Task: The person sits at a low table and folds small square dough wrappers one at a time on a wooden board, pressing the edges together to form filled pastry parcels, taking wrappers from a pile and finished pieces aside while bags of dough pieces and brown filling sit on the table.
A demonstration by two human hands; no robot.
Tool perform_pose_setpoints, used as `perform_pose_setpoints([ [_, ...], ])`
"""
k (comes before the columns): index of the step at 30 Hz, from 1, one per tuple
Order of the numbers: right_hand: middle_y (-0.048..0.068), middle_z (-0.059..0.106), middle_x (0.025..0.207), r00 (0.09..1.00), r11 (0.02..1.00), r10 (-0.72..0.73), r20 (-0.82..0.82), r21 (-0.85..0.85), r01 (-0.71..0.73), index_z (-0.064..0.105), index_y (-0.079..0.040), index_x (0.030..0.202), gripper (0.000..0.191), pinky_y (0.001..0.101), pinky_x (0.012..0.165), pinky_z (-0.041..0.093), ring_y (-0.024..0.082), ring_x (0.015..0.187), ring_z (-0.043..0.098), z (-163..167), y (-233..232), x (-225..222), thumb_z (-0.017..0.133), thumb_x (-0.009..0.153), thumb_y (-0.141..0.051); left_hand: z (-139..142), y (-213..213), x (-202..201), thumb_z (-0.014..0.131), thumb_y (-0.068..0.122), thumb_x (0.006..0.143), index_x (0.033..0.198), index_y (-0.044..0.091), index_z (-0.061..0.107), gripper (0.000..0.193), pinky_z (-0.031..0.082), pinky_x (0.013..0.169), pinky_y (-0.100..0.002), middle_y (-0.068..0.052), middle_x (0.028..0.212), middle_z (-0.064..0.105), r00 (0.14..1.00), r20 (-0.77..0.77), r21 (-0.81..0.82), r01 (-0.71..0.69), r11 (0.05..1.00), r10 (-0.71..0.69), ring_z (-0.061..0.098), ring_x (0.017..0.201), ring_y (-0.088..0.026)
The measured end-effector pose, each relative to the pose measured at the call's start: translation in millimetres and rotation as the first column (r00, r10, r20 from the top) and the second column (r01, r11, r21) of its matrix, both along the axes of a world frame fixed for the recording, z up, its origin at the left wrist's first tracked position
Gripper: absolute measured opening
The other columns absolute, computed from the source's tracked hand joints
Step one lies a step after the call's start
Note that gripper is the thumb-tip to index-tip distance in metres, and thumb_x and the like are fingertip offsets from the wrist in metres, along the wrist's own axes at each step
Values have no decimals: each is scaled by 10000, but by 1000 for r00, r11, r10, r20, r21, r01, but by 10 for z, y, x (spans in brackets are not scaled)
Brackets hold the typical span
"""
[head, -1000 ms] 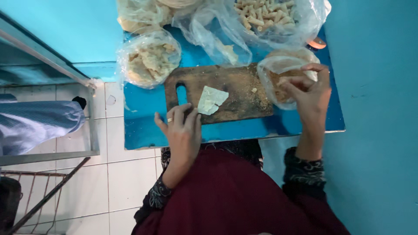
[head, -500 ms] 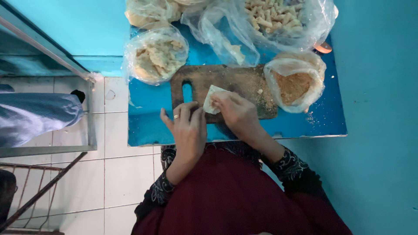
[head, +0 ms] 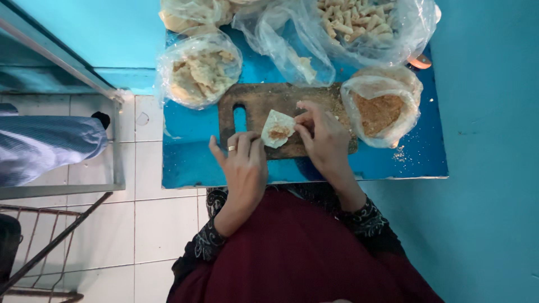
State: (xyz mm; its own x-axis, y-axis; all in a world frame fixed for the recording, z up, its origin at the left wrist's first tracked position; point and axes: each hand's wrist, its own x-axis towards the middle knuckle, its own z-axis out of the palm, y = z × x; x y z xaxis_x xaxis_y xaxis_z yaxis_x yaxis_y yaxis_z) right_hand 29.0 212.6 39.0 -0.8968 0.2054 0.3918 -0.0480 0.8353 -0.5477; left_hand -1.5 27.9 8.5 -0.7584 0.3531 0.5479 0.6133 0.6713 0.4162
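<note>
A pale thin wrapper sheet (head: 276,128) lies on a dark wooden cutting board (head: 255,102) with a small heap of brown crumbly filling on its middle. My left hand (head: 242,164), wearing a ring, rests flat at the board's near edge and its fingertips touch the wrapper's left corner. My right hand (head: 321,137) sits just right of the wrapper, with fingertips pinched at its right edge. A clear bag of brown filling (head: 380,111) lies open to the right of the board.
The board sits on a small blue table (head: 185,168). A bag of pale wrappers (head: 199,70) lies at the left, a bag of rolled pieces (head: 359,22) at the back. A striped sleeve of another person (head: 50,143) and a metal frame (head: 112,134) stand left.
My right hand came from the filling bag back to the wrapper, and brown filling now lies on the sheet. My left hand stayed at the board's edge.
</note>
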Motion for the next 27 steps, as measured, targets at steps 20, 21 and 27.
perform_pose_setpoints([
  [20, 103, 766, 1116, 998, 924, 64, 24, -379, -50, 550, -75, 1349, 402, 280, 729, 619, 170, 920, 775, -128, 15, -41, 713, 982, -61, 80, -18, -2, 686, 100, 941, 996, 52, 674, 74, 268, 1134, -642, -87, 1175, 614, 999, 31, 5, -43, 999, 43, 553, 1165, -296],
  [21, 103, 769, 1115, 997, 918, 69, 26, -394, -53, 549, -74, 1348, 401, 282, 742, 621, 171, 932, 777, -132, 12, -40, 712, 982, -60, 69, 14, 8, 675, 84, 930, 986, 56, 669, 63, 268, 1147, -638, -84, 1174, 614, 999, 32, -8, -42, 999, 42, 557, 1170, -290],
  [27, 110, 768, 1111, 993, 894, 114, 9, -437, -98, 537, -66, 1350, 410, 293, 776, 625, 179, 950, 776, -149, 1, -45, 698, 974, -35, 0, 76, -24, 623, 34, 947, 1027, 36, 640, 81, 266, 1172, -606, -96, 1180, 609, 999, 52, 46, 7, 999, -9, 555, 1161, -288],
])
